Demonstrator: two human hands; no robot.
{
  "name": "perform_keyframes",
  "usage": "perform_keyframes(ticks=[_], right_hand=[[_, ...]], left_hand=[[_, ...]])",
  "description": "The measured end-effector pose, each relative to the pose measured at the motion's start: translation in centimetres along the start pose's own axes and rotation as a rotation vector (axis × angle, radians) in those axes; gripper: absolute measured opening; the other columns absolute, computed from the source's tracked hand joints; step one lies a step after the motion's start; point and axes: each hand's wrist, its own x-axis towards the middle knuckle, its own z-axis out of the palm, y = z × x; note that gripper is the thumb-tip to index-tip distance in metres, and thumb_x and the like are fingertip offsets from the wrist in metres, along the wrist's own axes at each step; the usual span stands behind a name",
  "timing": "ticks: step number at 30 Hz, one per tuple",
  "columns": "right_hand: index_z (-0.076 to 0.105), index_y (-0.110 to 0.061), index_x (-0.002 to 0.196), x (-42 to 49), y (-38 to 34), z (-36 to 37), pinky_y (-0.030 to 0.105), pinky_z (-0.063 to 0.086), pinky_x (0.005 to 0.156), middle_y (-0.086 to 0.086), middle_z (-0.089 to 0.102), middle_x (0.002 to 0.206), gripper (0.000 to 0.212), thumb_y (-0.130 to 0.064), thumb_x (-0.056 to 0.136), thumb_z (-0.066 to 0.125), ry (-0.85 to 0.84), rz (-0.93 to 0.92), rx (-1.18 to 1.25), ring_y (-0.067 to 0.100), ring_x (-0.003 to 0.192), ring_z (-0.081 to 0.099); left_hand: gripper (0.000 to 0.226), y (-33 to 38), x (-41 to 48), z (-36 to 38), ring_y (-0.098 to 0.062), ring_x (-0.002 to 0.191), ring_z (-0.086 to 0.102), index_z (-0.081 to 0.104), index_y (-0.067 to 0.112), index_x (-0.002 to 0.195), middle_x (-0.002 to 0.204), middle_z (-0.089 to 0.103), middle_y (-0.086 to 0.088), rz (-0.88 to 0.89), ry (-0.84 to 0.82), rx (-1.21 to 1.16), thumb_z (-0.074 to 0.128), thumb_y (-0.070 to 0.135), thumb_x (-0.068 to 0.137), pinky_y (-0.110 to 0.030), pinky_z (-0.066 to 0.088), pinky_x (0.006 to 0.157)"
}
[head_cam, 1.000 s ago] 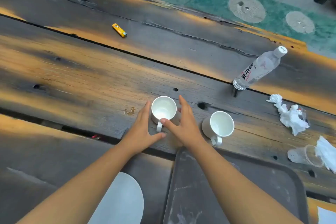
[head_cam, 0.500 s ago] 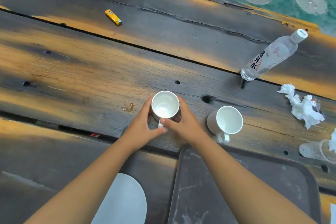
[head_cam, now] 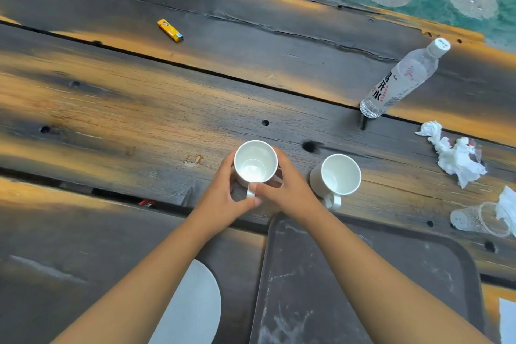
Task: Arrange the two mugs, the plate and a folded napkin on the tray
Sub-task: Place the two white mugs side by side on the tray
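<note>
Both hands cup one white mug (head_cam: 255, 162) that stands upright on the wooden table (head_cam: 139, 109), just beyond the far left corner of the dark tray (head_cam: 391, 274). The left hand (head_cam: 223, 198) wraps the mug's left side, fingers curled around the wall and the thumb lying across the front beside the handle. The right hand (head_cam: 290, 190) closes on the mug's right side, its fingers curved behind the wall and its thumb pressed to the front just above the handle, so the two thumbs nearly meet. The mug's open mouth sits between the two sets of fingers, and its handle points toward the tray, poking out between the thumbs.

A second white mug (head_cam: 339, 174) stands upright just beyond the tray's far edge, to the right of the held one and apart from the right hand, its handle also turned toward the tray. The tray itself carries nothing. A white plate (head_cam: 192, 304) lies left of the tray, partly hidden under the left forearm. Crumpled white tissue (head_cam: 458, 159) lies beyond the tray's far right corner, with a clear plastic cup (head_cam: 480, 220) on its side next to that corner. A water bottle (head_cam: 402, 81) stands farther from the tray than the second mug, and a yellow lighter (head_cam: 170, 30) lies well beyond the tray to the far left.
</note>
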Motion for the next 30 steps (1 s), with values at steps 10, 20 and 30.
perform_keyframes(ticks=[10, 20, 30], right_hand=[[0.043, -0.05, 0.141, -6.6, 0.1, -3.1, 0.037, 0.051, 0.108, -0.021, 0.059, 0.137, 0.08, -0.023, 0.077, 0.082, 0.002, -0.026, 0.01, 0.005, 0.13, 0.057], [0.044, -0.056, 0.138, -13.7, 2.8, -6.8, 0.03, 0.048, 0.104, -0.025, 0.061, 0.135, 0.078, -0.027, 0.076, 0.082, 0.045, 0.003, -0.024, -0.001, 0.129, 0.055], [0.041, -0.052, 0.144, -17.4, 6.4, -9.6, 0.042, 0.049, 0.11, -0.027, 0.057, 0.14, 0.082, -0.026, 0.078, 0.083, 0.045, 0.062, -0.038, 0.004, 0.134, 0.053]], left_hand=[[0.099, 3.0, -5.0, 4.5, 0.009, 0.132, 0.046, 0.026, 0.054, 0.148, 0.142, 0.048, 0.03, 0.028, 0.025, 0.035, 0.086, 0.037, 0.072, -0.029, 0.045, 0.104], [0.102, 3.3, -8.8, 11.0, -0.004, 0.136, 0.048, 0.026, 0.052, 0.149, 0.148, 0.045, 0.025, 0.004, -0.061, 0.04, 0.088, 0.035, 0.071, -0.039, 0.049, 0.109], [0.106, 3.0, -10.4, 15.7, -0.004, 0.144, 0.04, 0.015, 0.049, 0.154, 0.154, 0.037, 0.027, -0.049, -0.182, 0.086, 0.084, 0.034, 0.075, -0.041, 0.04, 0.118]])
